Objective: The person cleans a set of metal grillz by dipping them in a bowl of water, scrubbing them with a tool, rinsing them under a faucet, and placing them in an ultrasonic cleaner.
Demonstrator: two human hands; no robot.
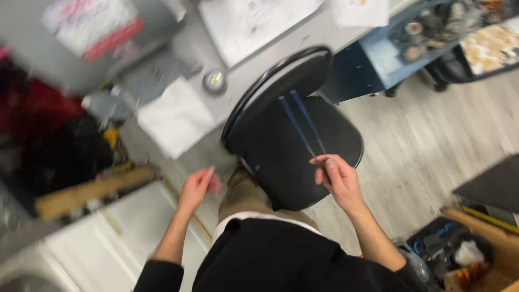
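Right of centre, the right hand (339, 181) pinches two thin blue sticks (303, 124) at their lower ends; they slant up-left over the black chair (281, 162). The left hand (198, 186), lower centre-left, is blurred, its grip loosely spread, holding nothing, below a white cloth (175, 116) on the grey surface (259, 59).

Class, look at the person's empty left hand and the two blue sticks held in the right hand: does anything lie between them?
Partly: the person's own raised knee sits between the left hand and the right hand holding the blue sticks; above it, only the black chair.
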